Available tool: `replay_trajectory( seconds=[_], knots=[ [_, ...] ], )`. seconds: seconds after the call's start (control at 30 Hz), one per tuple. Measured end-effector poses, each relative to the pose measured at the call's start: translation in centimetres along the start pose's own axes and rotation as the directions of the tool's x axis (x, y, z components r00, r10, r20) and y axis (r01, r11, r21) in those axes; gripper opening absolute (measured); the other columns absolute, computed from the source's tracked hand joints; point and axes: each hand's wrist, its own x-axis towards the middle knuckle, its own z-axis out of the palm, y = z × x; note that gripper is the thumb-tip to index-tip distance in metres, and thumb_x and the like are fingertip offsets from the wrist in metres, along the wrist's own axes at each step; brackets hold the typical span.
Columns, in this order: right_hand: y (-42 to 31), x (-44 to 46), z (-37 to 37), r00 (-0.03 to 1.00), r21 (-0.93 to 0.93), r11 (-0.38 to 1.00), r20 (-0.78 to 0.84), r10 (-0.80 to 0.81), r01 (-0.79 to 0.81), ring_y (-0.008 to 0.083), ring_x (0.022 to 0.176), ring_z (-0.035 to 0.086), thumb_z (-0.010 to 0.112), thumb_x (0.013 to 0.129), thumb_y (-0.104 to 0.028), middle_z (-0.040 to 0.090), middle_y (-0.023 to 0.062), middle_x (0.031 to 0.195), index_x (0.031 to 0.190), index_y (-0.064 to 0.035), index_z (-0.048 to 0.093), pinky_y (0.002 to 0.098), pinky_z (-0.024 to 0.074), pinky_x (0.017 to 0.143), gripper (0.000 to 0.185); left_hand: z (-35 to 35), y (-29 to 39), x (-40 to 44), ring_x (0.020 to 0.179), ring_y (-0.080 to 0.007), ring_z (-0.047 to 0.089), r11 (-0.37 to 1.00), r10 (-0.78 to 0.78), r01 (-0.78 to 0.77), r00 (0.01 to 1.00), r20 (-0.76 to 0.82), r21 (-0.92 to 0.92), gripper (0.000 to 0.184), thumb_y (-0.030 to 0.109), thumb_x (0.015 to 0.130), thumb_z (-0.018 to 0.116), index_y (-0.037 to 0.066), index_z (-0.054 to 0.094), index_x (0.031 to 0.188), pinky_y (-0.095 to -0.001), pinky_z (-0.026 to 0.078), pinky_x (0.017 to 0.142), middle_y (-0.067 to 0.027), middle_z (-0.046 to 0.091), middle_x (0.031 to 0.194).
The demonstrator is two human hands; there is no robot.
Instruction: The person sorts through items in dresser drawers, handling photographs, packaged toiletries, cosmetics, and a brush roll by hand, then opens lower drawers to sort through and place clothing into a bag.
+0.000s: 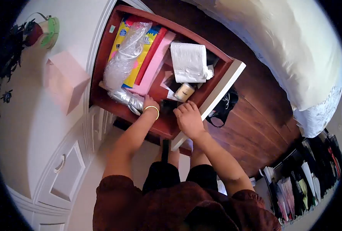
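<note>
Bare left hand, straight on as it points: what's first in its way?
Probably the near end of the long pink strip in the red-brown wooden drawer; depth is unclear, so the left hand might pass over it.

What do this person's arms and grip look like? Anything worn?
The left grip and right grip are both ungloved hands. A thin yellow band circles the left wrist; none shows on the right. Short, dark maroon sleeves leave both forearms bare.
</note>
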Motion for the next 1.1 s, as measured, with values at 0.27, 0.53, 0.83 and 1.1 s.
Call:
replay_trajectory(
  seconds=[0.27, 0.53, 0.83, 1.1],
  knots=[
    [-0.3, -0.4, -0.5, 0.992, 0.225, 0.974, -0.128, -0.003, 0.032, 0.0288, 0.104, 0.057, 0.057, 0.075, -0.005, 0.064, 0.0112, 0.100, 0.100, -0.0055, 0.065, 0.0442, 0.0403, 0.101, 0.026, 0.1, 0.7, -0.2, 0.123, -0.0224, 0.051, 0.930, 0.283, -0.277, 0.959, 0.008, 0.241, 0.037, 0.024, 0.093, 0.052, 0.020, 0.060, 0.129, -0.0522, 0.027, 0.100, -0.0001, 0.061, 0.130],
    [-0.5, -2.4, -3.6, 0.804, 0.958, 0.208, 0.039, 0.593, -0.199, 0.0128, 0.101, 0.059, 0.049, 0.098, -0.005, 0.063, 0.0039, 0.108, 0.114, -0.0002, 0.060, 0.0254, 0.0451, 0.089, 0.021, -6.6, -2.8, -10.4, 0.091, -0.0173, 0.065, -0.570, -0.117, -0.397, 0.906, -0.407, -0.720, 0.029, 0.011, 0.097, 0.049, 0.008, 0.043, 0.126, -0.0279, 0.053, 0.076, -0.0079, 0.063, 0.101],
    [-0.9, -4.4, -4.8, 0.805, 0.892, -0.295, 0.441, 0.398, -0.342, 0.0103, 0.092, 0.060, 0.049, 0.101, -0.013, 0.064, 0.0032, 0.103, 0.119, -0.0006, 0.057, 0.0256, 0.0492, 0.082, 0.024, -11.5, -0.6, -12.6, 0.089, -0.0179, 0.066, -0.677, -0.360, -0.562, 0.816, -0.452, -0.475, 0.056, 0.003, 0.096, 0.049, 0.013, 0.026, 0.145, -0.0291, 0.056, 0.074, -0.0092, 0.063, 0.104],
    [-1.3, -5.0, -3.1, 0.829, 0.941, -0.231, 0.330, 0.452, -0.249, 0.0109, 0.089, 0.062, 0.055, 0.096, -0.006, 0.064, 0.0040, 0.101, 0.121, 0.0000, 0.056, 0.0249, 0.0503, 0.080, 0.026, -11.3, 0.1, -12.5, 0.080, -0.0212, 0.069, -0.590, -0.466, -0.624, 0.782, -0.415, -0.513, 0.049, 0.002, 0.092, 0.054, 0.012, 0.035, 0.136, -0.0262, 0.057, 0.065, -0.0094, 0.064, 0.101]
  ],
)
